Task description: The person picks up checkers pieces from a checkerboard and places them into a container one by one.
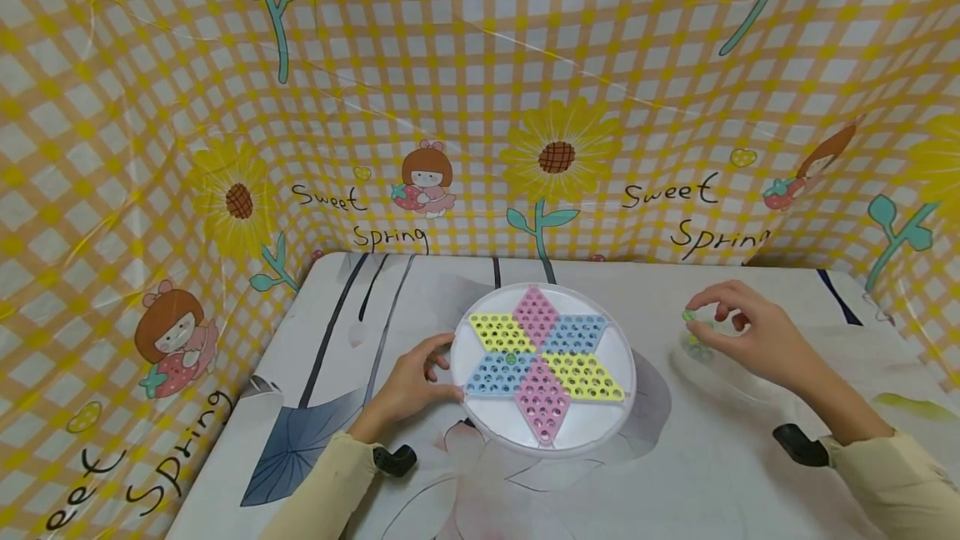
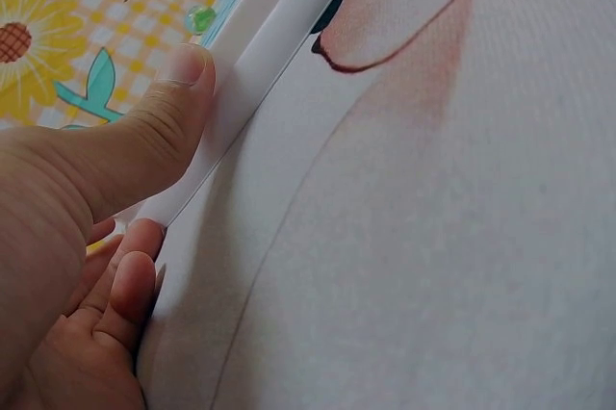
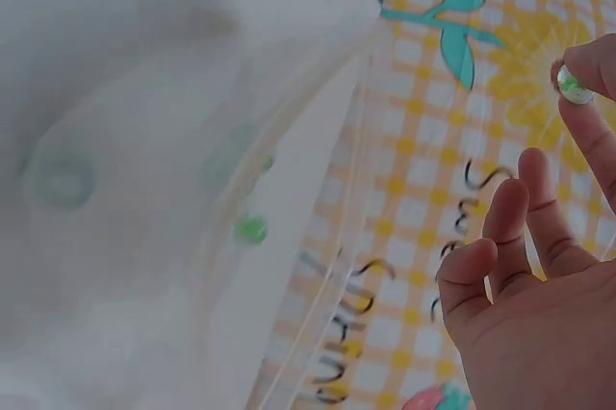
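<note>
A round white Chinese checkers board with a pink, yellow and blue star lies on the table. My left hand holds its left rim, thumb on top and fingers lower at the edge. One green marble sits in the blue section nearest that hand. To the right of the board, my right hand pinches another green marble between thumb and index finger, the other fingers loosely bent. Below it lies a clear plastic bag with green marbles inside, partly hidden by the hand in the head view.
The table wears a white cloth with flower and leaf prints. A yellow checked curtain with sunflowers stands behind it and along both sides. Each wrist carries a black device.
</note>
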A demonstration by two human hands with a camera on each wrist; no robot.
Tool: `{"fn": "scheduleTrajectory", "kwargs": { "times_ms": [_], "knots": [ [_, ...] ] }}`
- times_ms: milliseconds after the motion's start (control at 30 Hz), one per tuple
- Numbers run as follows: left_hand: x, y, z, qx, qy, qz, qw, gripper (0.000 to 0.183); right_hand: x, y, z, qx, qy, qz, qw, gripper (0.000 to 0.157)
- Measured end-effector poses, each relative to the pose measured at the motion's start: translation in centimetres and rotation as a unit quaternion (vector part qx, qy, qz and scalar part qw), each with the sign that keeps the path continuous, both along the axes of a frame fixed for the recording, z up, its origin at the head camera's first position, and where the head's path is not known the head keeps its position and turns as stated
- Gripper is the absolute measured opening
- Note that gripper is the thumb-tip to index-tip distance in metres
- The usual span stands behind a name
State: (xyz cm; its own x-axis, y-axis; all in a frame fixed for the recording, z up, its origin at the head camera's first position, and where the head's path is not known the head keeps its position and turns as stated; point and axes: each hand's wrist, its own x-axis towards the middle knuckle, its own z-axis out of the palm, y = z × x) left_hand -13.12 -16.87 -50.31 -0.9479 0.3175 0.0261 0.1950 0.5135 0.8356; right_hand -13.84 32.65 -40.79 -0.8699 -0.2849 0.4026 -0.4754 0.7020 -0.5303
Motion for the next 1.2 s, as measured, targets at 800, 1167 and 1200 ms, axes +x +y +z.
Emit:
{"fn": "scheduleTrajectory", "kwargs": {
  "times_ms": [800, 1167, 1200],
  "knots": [
    [0.2, 0.1, 0.2, -0.010, -0.011, 0.012, 0.9998, 0.089, 3.0, 7.9, -4.0, -0.059, -0.026, -0.103, 0.993, 0.019],
    [0.1, 0.0, 0.1, -0.012, -0.012, 0.007, 0.9998, 0.089, 2.7, 8.4, -5.4, -0.060, -0.025, -0.090, 0.994, 0.021],
    [0.1, 0.0, 0.1, -0.011, -0.013, 0.007, 0.9998, 0.090, 2.7, 8.4, -5.5, -0.057, -0.027, -0.090, 0.994, 0.021]
  ]
}}
